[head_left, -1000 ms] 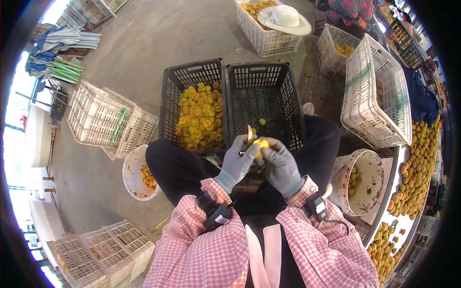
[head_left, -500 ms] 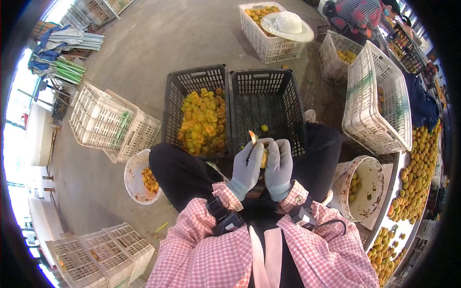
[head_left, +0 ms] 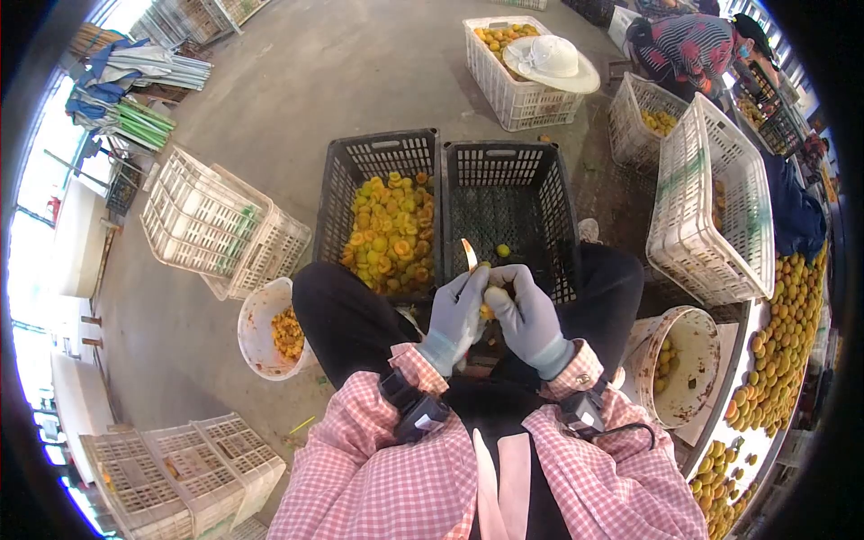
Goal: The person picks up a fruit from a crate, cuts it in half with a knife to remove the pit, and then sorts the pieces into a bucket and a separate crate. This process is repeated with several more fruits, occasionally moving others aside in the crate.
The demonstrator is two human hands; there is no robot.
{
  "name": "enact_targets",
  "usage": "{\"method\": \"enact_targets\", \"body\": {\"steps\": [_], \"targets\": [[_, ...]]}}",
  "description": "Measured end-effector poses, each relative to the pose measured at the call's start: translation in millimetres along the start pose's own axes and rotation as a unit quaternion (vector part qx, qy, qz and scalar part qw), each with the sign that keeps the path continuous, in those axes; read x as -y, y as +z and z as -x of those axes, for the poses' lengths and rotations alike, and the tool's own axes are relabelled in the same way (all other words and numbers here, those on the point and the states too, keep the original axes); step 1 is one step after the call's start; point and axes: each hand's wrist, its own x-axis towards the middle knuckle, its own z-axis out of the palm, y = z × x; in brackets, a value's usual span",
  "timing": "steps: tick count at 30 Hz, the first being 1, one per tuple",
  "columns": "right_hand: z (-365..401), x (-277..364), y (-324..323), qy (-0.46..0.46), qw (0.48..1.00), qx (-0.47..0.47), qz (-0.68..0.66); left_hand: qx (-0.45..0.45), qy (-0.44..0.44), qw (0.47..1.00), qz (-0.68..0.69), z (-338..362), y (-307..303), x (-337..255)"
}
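In grey gloves, both my hands are close together over the near edge of the black crates. My left hand (head_left: pixel 453 315) is closed around a knife, whose blade (head_left: pixel 469 255) points up past the fingers. Fingers curled, my right hand (head_left: pixel 529 317) grips an apricot (head_left: pixel 487 312), of which only a yellow-orange bit shows between the hands. A black crate (head_left: pixel 379 144) ahead on the left holds many cut apricots (head_left: pixel 389 236). Beside it, a second black crate (head_left: pixel 500 153) has one greenish fruit (head_left: pixel 502 250) on its bottom.
A white bucket (head_left: pixel 255 317) with orange pieces stands left, and a stained bucket (head_left: pixel 688 360) with fruit right. White crates (head_left: pixel 711 207) stand at both sides. Apricots (head_left: pixel 778 342) cover the right-hand table. A hat (head_left: pixel 551 58) lies on a filled crate; another person (head_left: pixel 688 45) bends beyond.
My hands have shifted slightly, and the right one has turned and drawn a little away from the left. The whole view has moved a little with my head.
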Motion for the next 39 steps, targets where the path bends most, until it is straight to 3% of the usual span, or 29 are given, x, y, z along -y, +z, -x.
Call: {"method": "enact_targets", "body": {"steps": [2,3,4,5,6,7,8,10,11,12,14,18,20,22,24,26,28,30,32,33,35,36,38,39], "targets": [[-2,16,-10,-0.010,0.997,0.049,0.053,0.025,0.035,0.999,-0.019,-2,0,-5],[-2,10,-10,-0.027,0.998,0.056,0.018,0.052,-0.007,0.993,-0.108,2,-5,-18],[-1,6,-10,-0.026,0.998,0.053,0.020,0.056,-0.008,0.993,-0.108,2,-3,-18],[1,1,-9,0.110,0.976,0.027,-0.184,0.073,0.047,0.995,-0.056,2,-1,-17],[2,-3,-7,0.238,0.895,-0.001,-0.378,0.089,0.100,0.991,-0.004,3,0,-16],[3,-6,-4,0.252,0.877,-0.024,-0.407,0.119,0.111,0.987,0.003,3,-4,-15],[5,-6,-3,0.252,0.877,-0.024,-0.408,0.119,0.111,0.987,0.003,-2,-7,-6],[9,-6,3,0.212,0.897,-0.041,-0.385,0.100,0.272,0.938,-0.191,-9,-10,4],[12,-2,6,0.174,0.919,-0.053,-0.349,0.105,0.202,0.966,-0.123,-8,-11,10],[13,-5,12,0.176,0.918,-0.052,-0.351,0.103,0.201,0.966,-0.123,-4,-11,8],[14,-15,23,0.045,0.970,-0.166,-0.173,0.080,0.157,0.967,-0.186,-3,-10,6],[20,-4,29,0.017,0.976,-0.213,-0.043,0.072,0.159,0.982,-0.077,-7,-1,21],[22,10,27,0.005,0.980,-0.199,-0.019,0.034,0.198,0.979,-0.037,1,7,18],[22,14,25,-0.007,0.983,-0.183,0.004,0.021,0.169,0.985,0.011,2,8,25],[18,9,18,-0.161,0.971,-0.155,0.089,0.005,0.141,0.988,0.057,3,6,24],[18,3,12,-0.169,0.975,-0.118,0.086,0.057,0.121,0.986,0.101,7,5,21],[15,0,8,-0.241,0.960,-0.081,0.119,0.082,0.097,0.987,0.101,7,-2,16],[19,-8,9,-0.245,0.959,-0.072,0.125,0.109,0.074,0.986,0.102,5,-4,15],[20,-11,13,-0.250,0.957,-0.066,0.132,0.021,0.029,0.997,0.066,-2,-1,18],[19,-10,17,-0.196,0.970,-0.099,0.102,0.024,0.030,0.997,0.066,-6,0,18],[22,-4,22,-0.067,0.990,-0.119,0.021,0.035,0.186,0.981,-0.037,-14,1,20],[20,-5,18,-0.067,0.990,-0.124,0.024,0.040,0.185,0.981,-0.038,-16,0,21],[16,-10,11,-0.047,0.998,-0.027,0.030,0.056,0.198,0.975,-0.081,-17,-7,21],[21,-16,15,-0.001,0.999,-0.022,-0.044,0.046,0.215,0.968,-0.121,-14,-7,19]]}}
